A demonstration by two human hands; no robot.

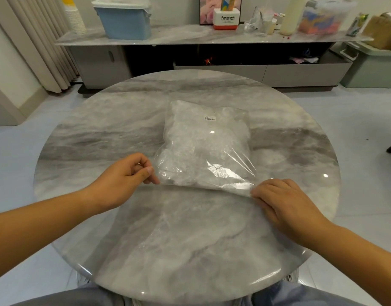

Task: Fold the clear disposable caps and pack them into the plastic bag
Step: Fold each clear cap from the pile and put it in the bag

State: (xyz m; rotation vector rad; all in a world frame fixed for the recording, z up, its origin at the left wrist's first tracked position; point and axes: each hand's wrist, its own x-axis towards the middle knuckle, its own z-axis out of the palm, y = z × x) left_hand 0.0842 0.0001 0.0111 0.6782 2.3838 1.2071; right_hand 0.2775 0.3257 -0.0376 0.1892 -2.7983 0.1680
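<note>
- left hand (132,173): thumb and forefinger pinch the near-left corner of the bag (225,155).
- bag: lies mid-table (97,133), near edge pulled taut between both hands.
- caps (190,138): crumpled clear mass inside bag, filling it.
- label (210,118): barcode sticker on bag's far end.
- right hand (282,202): fingers curled on bag's near-right corner, gripping it against the table.
</note>
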